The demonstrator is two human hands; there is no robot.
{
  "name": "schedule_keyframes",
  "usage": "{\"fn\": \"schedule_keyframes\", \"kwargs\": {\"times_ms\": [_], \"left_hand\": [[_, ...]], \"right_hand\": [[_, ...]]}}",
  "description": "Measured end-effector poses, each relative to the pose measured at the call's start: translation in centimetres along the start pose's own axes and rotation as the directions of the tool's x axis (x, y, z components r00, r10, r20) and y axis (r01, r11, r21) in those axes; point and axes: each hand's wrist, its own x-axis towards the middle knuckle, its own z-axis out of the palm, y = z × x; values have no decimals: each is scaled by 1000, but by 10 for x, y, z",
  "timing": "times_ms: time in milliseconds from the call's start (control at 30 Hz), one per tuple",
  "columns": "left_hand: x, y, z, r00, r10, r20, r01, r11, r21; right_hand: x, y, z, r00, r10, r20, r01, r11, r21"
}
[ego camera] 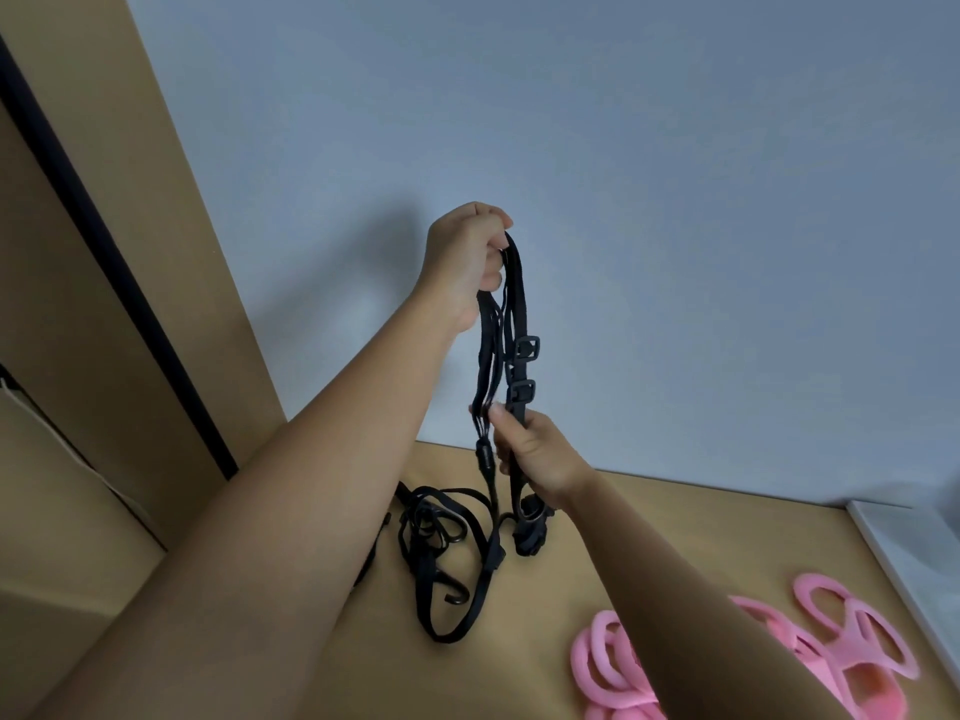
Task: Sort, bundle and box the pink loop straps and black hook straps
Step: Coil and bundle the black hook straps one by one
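A bunch of black hook straps with square buckles hangs upright in the air in front of the wall. My left hand is shut on the top of the bunch. Lower down, my right hand grips the same straps just below the buckles. More black hook straps with metal hooks lie tangled on the tan table under my hands. Pink loop straps lie in a heap at the lower right, partly hidden by my right forearm.
A grey-blue wall stands right behind the table. A tan panel with a black edge rises on the left. A white box edge shows at the far right.
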Motion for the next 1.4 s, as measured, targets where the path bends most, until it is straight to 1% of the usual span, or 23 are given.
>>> {"fn": "schedule_keyframes", "kwargs": {"times_ms": [133, 233, 300, 400, 533, 633, 700, 800, 933, 1000, 1067, 1133, 1200, 1300, 1400], "left_hand": [[1, 2, 3, 997, -48, -61, 40, 991, -126], [0, 2, 6, 993, -81, -87, 62, 976, -209], [-2, 2, 8, 992, -84, -92, 61, 971, -229], [-4, 5, 9, 995, -39, -88, 23, 985, -173], [-1, 10, 5, 996, 16, -83, -23, 996, -90], [-2, 11, 6, 997, 9, -78, -16, 996, -87], [-3, 11, 10, 998, 1, -66, -7, 995, -97], [-6, 11, 17, 999, -12, -37, 8, 993, -116], [-11, 9, 28, 1000, -26, -6, 25, 989, -142], [-12, 8, 29, 1000, -21, 0, 21, 990, -142], [-11, 7, 28, 1000, -25, -12, 23, 989, -149], [-9, 6, 24, 999, -25, -37, 19, 987, -162], [-7, 5, 18, 997, -13, -76, 0, 985, -175], [2, 1, -2, 983, -6, -181, -28, 982, -185], [11, -12, -31, 952, -67, -299, -11, 968, -251]], "right_hand": [[-4, -6, 7, 999, -41, -7, 42, 999, 20], [-4, -8, 12, 997, -74, -5, 73, 994, -82], [-2, -11, 15, 994, -104, -44, 96, 983, -159], [1, -13, 13, 979, -180, -95, 146, 945, -294], [4, -9, 2, 961, -200, -193, 133, 941, -311], [4, -11, -4, 943, -243, -229, 140, 910, -390], [3, -10, -5, 953, -223, -204, 146, 931, -336], [5, -10, -3, 977, -169, -131, 137, 965, -222], [8, -11, 5, 992, -43, -118, 31, 994, -105], [6, -12, 8, 991, -36, -126, 28, 997, -67], [4, -12, 9, 989, -57, -139, 45, 995, -87], [4, -10, 9, 985, -104, -141, 82, 985, -152], [5, -7, 6, 983, -113, -145, 86, 980, -181], [3, -2, -6, 980, -116, -164, 78, 971, -225], [2, 0, -21, 976, -118, -184, 87, 982, -168]]}}
